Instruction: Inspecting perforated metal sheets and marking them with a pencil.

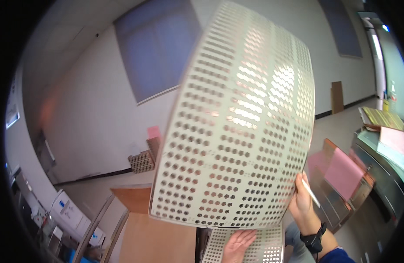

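A: Where is the dotted panel (232, 140)?

B: It is raised and tilted, above a second panel (270, 245). The right hand (302, 199) is closed on its right edge, quite low, and has also a white stick (311, 193).

A: And the left hand (239, 245)?

B: Fingers are straight, just by the lower edge — I cannot tell if they touch it.

A: How to hold it well?

B: Grip only the rim, support the bottom against bending, keep the stick off its face — and mind the brown board (153, 241) at left
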Action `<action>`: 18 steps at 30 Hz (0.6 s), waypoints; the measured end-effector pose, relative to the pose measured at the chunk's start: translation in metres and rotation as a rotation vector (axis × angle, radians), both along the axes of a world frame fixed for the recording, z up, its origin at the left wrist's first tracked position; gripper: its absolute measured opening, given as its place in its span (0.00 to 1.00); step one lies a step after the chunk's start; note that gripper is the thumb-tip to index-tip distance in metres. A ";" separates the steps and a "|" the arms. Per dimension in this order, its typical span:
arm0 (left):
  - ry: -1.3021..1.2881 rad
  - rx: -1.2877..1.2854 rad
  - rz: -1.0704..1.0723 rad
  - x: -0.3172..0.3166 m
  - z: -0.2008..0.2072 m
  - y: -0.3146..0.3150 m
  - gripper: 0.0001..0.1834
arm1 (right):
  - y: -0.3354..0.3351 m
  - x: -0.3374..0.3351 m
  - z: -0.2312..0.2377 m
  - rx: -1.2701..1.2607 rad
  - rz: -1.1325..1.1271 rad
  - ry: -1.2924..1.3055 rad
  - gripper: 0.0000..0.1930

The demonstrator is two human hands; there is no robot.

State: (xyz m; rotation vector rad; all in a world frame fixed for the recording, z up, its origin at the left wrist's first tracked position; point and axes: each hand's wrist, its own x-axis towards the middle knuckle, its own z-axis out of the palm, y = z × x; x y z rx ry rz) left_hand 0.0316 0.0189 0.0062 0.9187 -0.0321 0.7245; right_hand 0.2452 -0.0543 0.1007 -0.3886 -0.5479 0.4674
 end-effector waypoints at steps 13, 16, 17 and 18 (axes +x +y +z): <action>0.172 -0.514 0.403 -0.038 0.015 -0.005 0.21 | -0.017 0.024 -0.104 -0.169 0.148 0.167 0.22; 0.290 -0.650 0.467 -0.047 0.005 -0.006 0.22 | -0.042 0.060 -0.134 -0.156 -0.007 0.182 0.21; 0.344 -0.620 0.474 -0.051 0.004 -0.007 0.22 | -0.051 0.068 -0.139 -0.166 -0.015 0.192 0.20; 0.399 -0.591 0.485 -0.056 0.002 -0.009 0.22 | -0.062 0.073 -0.142 -0.178 -0.020 0.204 0.19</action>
